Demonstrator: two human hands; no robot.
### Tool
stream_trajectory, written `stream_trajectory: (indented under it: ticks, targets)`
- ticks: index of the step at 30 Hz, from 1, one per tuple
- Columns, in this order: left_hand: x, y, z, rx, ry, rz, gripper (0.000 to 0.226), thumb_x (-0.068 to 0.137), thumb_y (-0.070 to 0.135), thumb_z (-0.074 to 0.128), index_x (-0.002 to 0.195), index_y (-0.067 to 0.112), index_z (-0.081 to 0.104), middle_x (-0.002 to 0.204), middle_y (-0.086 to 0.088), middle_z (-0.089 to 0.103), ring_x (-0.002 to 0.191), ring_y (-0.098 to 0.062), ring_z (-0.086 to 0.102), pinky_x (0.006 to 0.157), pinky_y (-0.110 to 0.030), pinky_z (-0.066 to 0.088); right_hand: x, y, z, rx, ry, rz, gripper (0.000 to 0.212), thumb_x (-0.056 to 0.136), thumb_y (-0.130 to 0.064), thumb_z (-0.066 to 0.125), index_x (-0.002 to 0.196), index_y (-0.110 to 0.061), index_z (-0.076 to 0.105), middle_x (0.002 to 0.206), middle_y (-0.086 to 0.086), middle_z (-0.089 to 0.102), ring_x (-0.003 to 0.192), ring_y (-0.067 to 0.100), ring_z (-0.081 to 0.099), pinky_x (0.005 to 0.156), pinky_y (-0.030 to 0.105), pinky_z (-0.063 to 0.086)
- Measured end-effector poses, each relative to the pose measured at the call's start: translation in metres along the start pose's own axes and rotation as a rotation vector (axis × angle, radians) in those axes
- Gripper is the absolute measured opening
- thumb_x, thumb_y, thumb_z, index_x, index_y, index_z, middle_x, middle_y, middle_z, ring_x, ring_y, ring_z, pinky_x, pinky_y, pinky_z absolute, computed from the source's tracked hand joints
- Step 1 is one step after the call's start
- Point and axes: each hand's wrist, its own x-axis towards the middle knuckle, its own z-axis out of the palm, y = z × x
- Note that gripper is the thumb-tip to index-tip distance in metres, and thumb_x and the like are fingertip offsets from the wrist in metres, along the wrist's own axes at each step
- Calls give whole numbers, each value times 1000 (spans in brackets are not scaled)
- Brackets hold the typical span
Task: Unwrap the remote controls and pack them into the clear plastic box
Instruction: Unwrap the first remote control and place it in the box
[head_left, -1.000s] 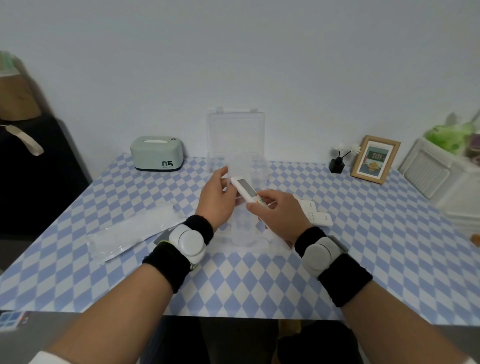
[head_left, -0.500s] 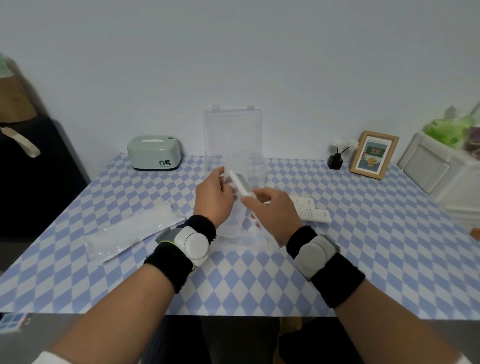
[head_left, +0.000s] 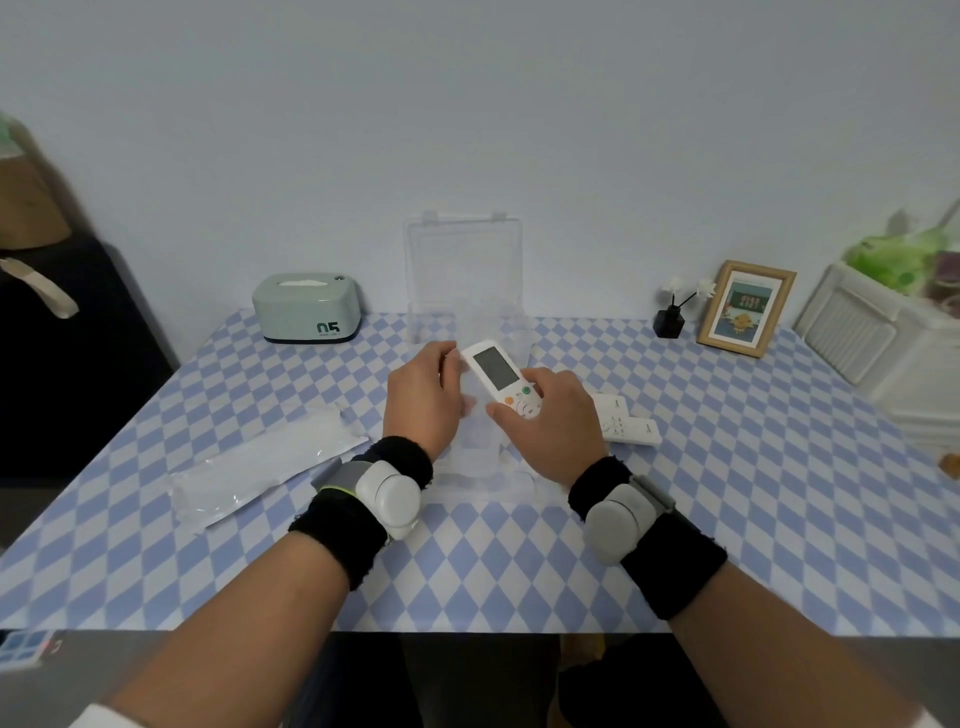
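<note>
A white remote control (head_left: 500, 378) with a grey screen and coloured buttons is held above the middle of the table. My right hand (head_left: 553, 422) grips its lower, button end. My left hand (head_left: 425, 401) holds a clear plastic wrapper (head_left: 470, 415) beside the remote's top end and under it. The clear plastic box (head_left: 464, 275) stands behind my hands with its lid upright against the wall. Two more white remotes (head_left: 626, 427) lie flat on the table just right of my right hand.
A long clear wrapper (head_left: 262, 465) lies to the left on the checked tablecloth. A mint tissue box (head_left: 306, 307) is at the back left. A small black vase (head_left: 670, 318) and a framed picture (head_left: 746, 307) are at the back right, a white crate (head_left: 883, 338) beyond.
The remote was edge-on half a second ago; it now faces up with its screen and buttons showing. Both hands stayed in about the same place.
</note>
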Motion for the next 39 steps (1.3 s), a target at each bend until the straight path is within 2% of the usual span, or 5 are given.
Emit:
stream_trajectory:
  ticks: [6,16,23,29,39]
  targets:
    - [-8,-1,4,50,-34,83,7,104,25,56,100,24,61,94,6,72,55,-7,70,53,-15,53,-4,-14,-4,822,-224,414,24,84,-43,75,79,-19,76,65,1,65,60,12,63,57,28,52]
    - [-4,5,2,33,-61,-17,31,100,34,62,127,19,57,102,12,64,89,-2,59,78,-20,44,-3,-18,-9,957,-317,374,55,77,-37,84,116,-8,59,88,11,72,71,21,69,62,32,55]
    - [-2,6,3,212,-104,-9,12,89,11,60,77,11,58,69,5,63,64,-9,55,55,-14,38,-6,-20,-1,457,-119,144,50,69,-52,85,100,-24,57,94,-7,63,77,7,61,67,18,47]
    - [-9,1,8,-31,-151,-93,28,98,20,59,78,0,65,76,-18,71,68,-27,66,72,-51,58,-5,-13,4,198,127,-60,46,74,-36,85,97,-16,50,95,-3,55,83,13,51,70,19,38]
    - [-13,10,7,-321,-497,-249,31,110,21,41,109,8,69,99,-14,78,86,-27,71,82,-48,59,-3,-24,-2,386,-8,57,47,73,-24,79,105,-20,46,101,-3,59,91,17,64,74,31,56]
